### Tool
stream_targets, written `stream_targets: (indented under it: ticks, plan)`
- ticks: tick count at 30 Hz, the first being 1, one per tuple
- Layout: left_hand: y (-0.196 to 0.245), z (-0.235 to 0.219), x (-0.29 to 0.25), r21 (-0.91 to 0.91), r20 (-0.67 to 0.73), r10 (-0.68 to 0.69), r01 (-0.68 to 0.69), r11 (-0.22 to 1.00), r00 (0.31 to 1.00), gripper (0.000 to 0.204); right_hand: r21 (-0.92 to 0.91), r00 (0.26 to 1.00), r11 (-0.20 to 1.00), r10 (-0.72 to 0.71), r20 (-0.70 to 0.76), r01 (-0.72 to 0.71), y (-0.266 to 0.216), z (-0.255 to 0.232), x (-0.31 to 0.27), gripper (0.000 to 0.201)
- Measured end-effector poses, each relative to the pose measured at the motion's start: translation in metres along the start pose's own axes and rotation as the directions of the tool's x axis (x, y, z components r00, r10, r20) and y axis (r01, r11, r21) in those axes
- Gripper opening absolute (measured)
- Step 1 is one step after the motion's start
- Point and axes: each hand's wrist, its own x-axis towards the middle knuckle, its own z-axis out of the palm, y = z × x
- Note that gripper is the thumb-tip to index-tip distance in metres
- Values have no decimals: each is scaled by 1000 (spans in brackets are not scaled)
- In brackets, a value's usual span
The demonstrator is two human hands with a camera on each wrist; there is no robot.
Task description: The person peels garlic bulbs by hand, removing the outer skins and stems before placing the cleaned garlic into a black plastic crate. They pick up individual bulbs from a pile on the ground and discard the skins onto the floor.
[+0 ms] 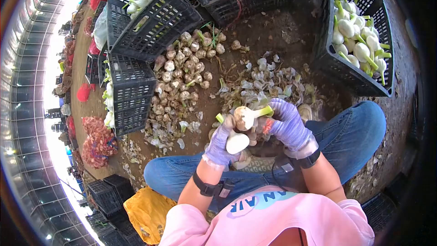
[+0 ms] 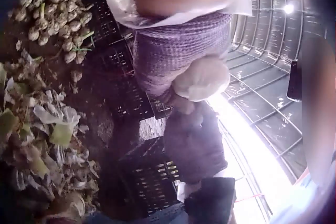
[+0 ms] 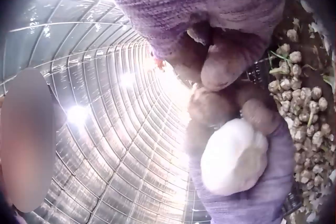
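Both hands wear purple knitted coverings that leave the fingertips bare. In the head view my left hand point(image 1: 222, 142) grips a smooth white garlic bulb point(image 1: 237, 142) against its palm. The same white bulb point(image 3: 234, 157) shows large in the right wrist view. Above it, between the two hands, is a second garlic bulb point(image 1: 244, 118), partly brown-skinned, with its green stem pointing right. My right hand point(image 1: 290, 125) pinches this bulb by the stem side with curled fingers. A small orange-red patch point(image 1: 267, 126) shows at the right fingertips.
Unpeeled garlic bulbs point(image 1: 186, 64) lie piled on the ground ahead, beside loose skins point(image 1: 268, 82). A black crate point(image 1: 359, 75) of white garlic stands at the right; more black crates point(image 1: 154, 32) stand at left and back. Bent legs in jeans point(image 1: 350, 132) flank the work.
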Motion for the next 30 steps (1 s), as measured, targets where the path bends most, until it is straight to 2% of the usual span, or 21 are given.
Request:
stream_targets:
  ticks: [1, 2, 3, 5, 6, 8, 9, 10, 11, 12, 14, 16, 17, 18, 20, 21, 22, 24, 26, 28, 30]
  plan:
    - [1, -5, 1, 91, -94, -60, 68, 994, 994, 72, -134, 1000, 991, -20, -24, 17, 3, -2, 0, 28]
    - [0, -8, 3, 91, -93, -61, 69, 993, 994, 72, -268, 998, 963, -44, -46, 31, 8, -5, 1, 30]
    - [0, -4, 6, 219, -158, 12, 23, 976, 987, 70, -268, 998, 963, -44, -46, 30, 19, -10, 2, 30]
    - [-1, 2, 10, 467, -258, 181, -41, 883, 949, 66, -205, 962, 955, -244, -126, 216, 45, -19, 5, 35]
    - [-5, 2, 12, 466, -259, 182, -42, 884, 949, 66, -206, 962, 955, -243, -124, 215, 41, -16, 6, 35]
    - [-12, 4, 17, 786, -142, 596, -277, 553, 790, 64, -477, 950, 836, -312, -4, 272, 27, -8, 9, 39]
    - [-2, 7, 12, 786, -122, 518, -237, 572, 846, 66, -421, 879, 800, -477, -13, 428, 33, -3, 9, 40]
    - [4, 7, 8, 785, -128, 521, -235, 573, 844, 66, -419, 881, 802, -473, -10, 426, 30, -4, 7, 40]
    - [11, 6, 5, 581, -141, 362, -219, 784, 921, 66, 121, 984, 978, -175, 25, 171, 21, -5, 4, 38]
    - [16, 6, 2, 334, -102, 196, -152, 930, 975, 66, 586, 974, 787, 79, 214, -193, 10, -4, 1, 35]
    - [17, 10, 2, 321, -118, 175, -129, 938, 978, 68, 588, 982, 791, 86, 169, -170, 4, 8, 3, 30]
    - [17, 12, 4, 445, -137, 319, -229, 866, 938, 74, 413, 998, 909, 33, 61, -56, 3, 12, 6, 31]
    - [18, 15, -1, 560, -123, 360, -235, 794, 925, 75, 414, 998, 909, 33, 61, -55, 4, 11, 6, 31]
    - [22, 18, -2, 560, -125, 357, -231, 796, 926, 75, 417, 992, 904, 53, 110, -95, 4, 7, 5, 36]
    - [32, 22, -2, 656, -150, 237, -83, 751, 960, 75, 415, 973, 893, 92, 210, -174, 5, 1, 3, 47]
    - [33, 17, -1, 590, -110, 234, -126, 798, 966, 72, 649, 978, 741, 51, 204, -174, 4, 3, 4, 45]
    - [33, 17, -2, 590, -110, 235, -127, 797, 966, 72, 699, 993, 712, -29, 114, -60, 10, -2, 6, 44]
    - [31, 20, -3, 425, -36, 296, -253, 869, 954, 70, 714, 994, 693, -37, -99, 97, 11, -8, 18, 26]
    - [35, 15, -6, 409, -17, 243, -215, 887, 970, 67, 670, 991, 732, -67, -112, 125, 0, -5, 15, 34]
    - [34, 10, -5, 437, -44, 236, -194, 878, 971, 67, 296, 986, 945, -101, -132, 136, -10, 6, 10, 46]
    - [34, 17, -4, 455, -46, 241, -195, 869, 969, 66, 232, 1000, 972, -17, -19, 21, -5, 6, 6, 51]
